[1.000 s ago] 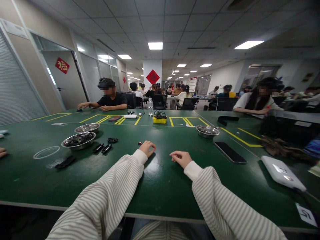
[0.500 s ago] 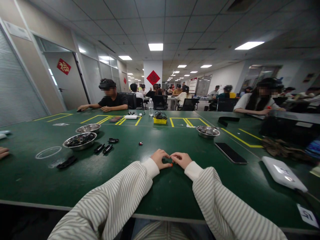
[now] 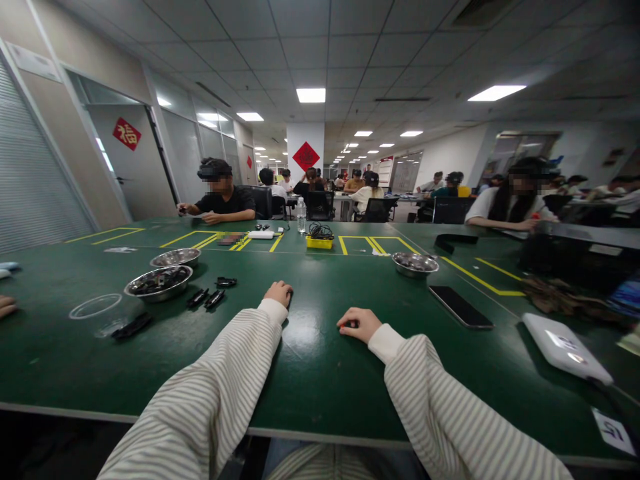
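Note:
My left hand (image 3: 279, 292) is on the green table (image 3: 310, 373), its fingers curled down over the place where a small red-and-black part lay; that part is hidden now. What the fingertips close on cannot be seen. My right hand (image 3: 361, 323) rests on the table to the right, thumb and fingers pinched together. A small orange-red piece (image 3: 343, 326) shows at its fingertips. Left of my left hand lie several black plastic clip-like parts (image 3: 215, 299). Beyond them stands a metal bowl (image 3: 160, 283) filled with dark small parts.
A second metal bowl (image 3: 176, 257) is behind the first, another bowl (image 3: 415, 265) at right. A black phone (image 3: 460, 307) and a white power-bank-like device (image 3: 567, 347) lie right. A clear plastic lid (image 3: 95, 306) is left. A yellow tray (image 3: 319, 243) holds cables. Co-workers sit across the table.
My left hand has left my right hand and moved left and forward, covering the small red-and-black part. My right hand stays in place with the orange-red piece.

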### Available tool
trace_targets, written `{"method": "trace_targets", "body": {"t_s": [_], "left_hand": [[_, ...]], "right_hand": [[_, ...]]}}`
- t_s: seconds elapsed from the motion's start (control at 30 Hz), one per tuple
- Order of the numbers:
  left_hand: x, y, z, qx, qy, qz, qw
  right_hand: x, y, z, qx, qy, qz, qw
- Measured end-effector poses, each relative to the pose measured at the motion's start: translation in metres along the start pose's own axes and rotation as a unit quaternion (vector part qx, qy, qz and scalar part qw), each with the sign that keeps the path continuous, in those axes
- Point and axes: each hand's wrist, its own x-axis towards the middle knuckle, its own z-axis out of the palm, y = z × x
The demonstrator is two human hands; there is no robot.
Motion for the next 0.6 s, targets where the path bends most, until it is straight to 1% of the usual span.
{"method": "trace_targets", "body": {"t_s": [0.07, 0.13, 0.23, 0.33, 0.43, 0.5, 0.6], "left_hand": [[-0.003, 0.011, 0.0, -0.031, -0.007, 0.055, 0.998], [-0.008, 0.026, 0.0, -0.074, -0.013, 0.109, 0.991], [-0.02, 0.055, -0.002, -0.146, -0.017, 0.157, 0.977], [-0.034, 0.085, -0.006, -0.207, -0.014, 0.167, 0.964], [-0.046, 0.106, -0.009, -0.251, -0.007, 0.162, 0.954], [-0.05, 0.112, -0.01, -0.273, -0.001, 0.149, 0.95], [-0.051, 0.113, -0.007, -0.302, 0.01, 0.126, 0.945]], "right_hand": [[0.0, -0.001, 0.0, 0.0, 0.006, 0.002, 1.0], [-0.001, -0.003, -0.001, 0.004, 0.018, 0.012, 1.0], [-0.001, -0.004, -0.001, 0.038, 0.043, 0.052, 0.997], [-0.001, -0.003, 0.001, 0.103, 0.056, 0.094, 0.989], [0.0, -0.002, 0.004, 0.16, 0.064, 0.104, 0.98], [0.0, -0.002, 0.004, 0.189, 0.073, 0.103, 0.974], [0.0, -0.004, 0.004, 0.213, 0.08, 0.103, 0.968]]}}
